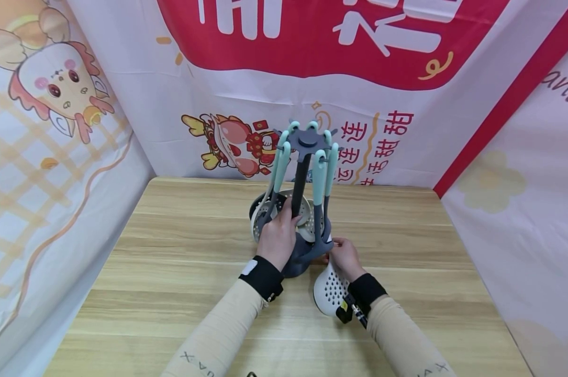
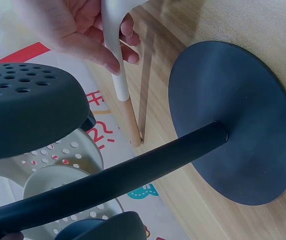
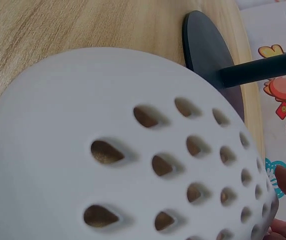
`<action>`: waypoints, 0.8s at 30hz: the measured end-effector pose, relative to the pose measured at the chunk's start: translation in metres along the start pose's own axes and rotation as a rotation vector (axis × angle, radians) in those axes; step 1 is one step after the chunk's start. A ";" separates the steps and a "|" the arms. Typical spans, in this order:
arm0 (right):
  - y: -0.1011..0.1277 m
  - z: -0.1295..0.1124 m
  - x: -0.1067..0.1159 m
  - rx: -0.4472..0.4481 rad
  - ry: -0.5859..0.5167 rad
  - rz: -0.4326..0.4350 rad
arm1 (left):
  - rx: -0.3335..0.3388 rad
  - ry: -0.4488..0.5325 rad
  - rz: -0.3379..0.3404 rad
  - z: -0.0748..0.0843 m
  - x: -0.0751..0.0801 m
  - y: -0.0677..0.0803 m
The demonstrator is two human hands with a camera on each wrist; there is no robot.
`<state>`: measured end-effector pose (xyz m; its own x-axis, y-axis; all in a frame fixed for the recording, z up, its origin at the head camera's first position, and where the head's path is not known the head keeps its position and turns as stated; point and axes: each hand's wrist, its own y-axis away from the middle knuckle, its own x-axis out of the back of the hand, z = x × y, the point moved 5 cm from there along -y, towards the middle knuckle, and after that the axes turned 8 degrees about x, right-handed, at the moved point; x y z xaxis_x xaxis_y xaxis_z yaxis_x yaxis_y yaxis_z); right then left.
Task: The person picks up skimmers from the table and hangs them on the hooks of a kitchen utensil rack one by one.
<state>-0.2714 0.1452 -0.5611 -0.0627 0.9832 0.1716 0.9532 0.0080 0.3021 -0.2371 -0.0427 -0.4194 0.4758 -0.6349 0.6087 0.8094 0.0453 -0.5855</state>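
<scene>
A dark grey utensil stand (image 1: pixel 302 173) rises from a round base (image 2: pixel 233 122) at the middle of the wooden table (image 1: pixel 180 262). Several teal-handled utensils (image 1: pixel 319 173) hang from its star-shaped top. My left hand (image 1: pixel 278 235) curls round the stand's pole (image 2: pixel 107 185) low down, among the hanging spoon heads. Just right of the base, my right hand (image 1: pixel 342 256) pinches the handle of a white slotted spoon (image 1: pixel 330 293). Its perforated head (image 3: pixel 132 150) lies under my wrist. The handle's wooden tip (image 2: pixel 132 132) touches the table beside the base.
A dark perforated skimmer (image 2: pixel 27 115) and white perforated heads (image 2: pixel 67 155) hang close round the pole. Printed cloth banners (image 1: pixel 406 104) wall the table at the back and on both sides. Bare wood lies left and right of the stand.
</scene>
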 end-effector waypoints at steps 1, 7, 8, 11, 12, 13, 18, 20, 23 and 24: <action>0.000 0.000 0.000 0.002 -0.014 -0.003 | -0.002 0.000 0.002 0.000 0.000 0.000; -0.001 0.001 -0.004 0.020 -0.084 -0.006 | -0.001 0.002 0.003 0.000 0.000 0.000; -0.001 0.001 -0.004 0.020 -0.093 -0.006 | 0.002 0.002 0.000 0.000 0.000 0.000; 0.000 0.000 -0.005 0.021 -0.111 -0.007 | 0.008 0.003 -0.005 0.000 0.000 0.000; 0.000 0.000 -0.005 0.024 -0.114 -0.007 | 0.007 0.003 -0.005 0.000 0.000 0.000; 0.000 0.000 -0.005 0.026 -0.116 -0.006 | 0.007 0.002 -0.004 0.000 0.001 0.000; 0.000 0.000 -0.006 0.043 -0.116 -0.005 | 0.000 -0.001 0.000 0.000 0.000 0.000; 0.000 0.000 -0.006 0.053 -0.124 -0.009 | -0.002 -0.004 0.001 0.000 0.000 0.000; 0.000 0.000 -0.007 0.055 -0.141 -0.014 | 0.000 -0.009 0.001 -0.001 0.000 0.000; 0.000 0.000 -0.007 0.051 -0.144 -0.015 | 0.001 -0.009 0.000 -0.001 0.000 0.000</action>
<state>-0.2708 0.1387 -0.5623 -0.0373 0.9988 0.0303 0.9667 0.0284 0.2545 -0.2379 -0.0430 -0.4198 0.4790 -0.6280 0.6133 0.8098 0.0466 -0.5848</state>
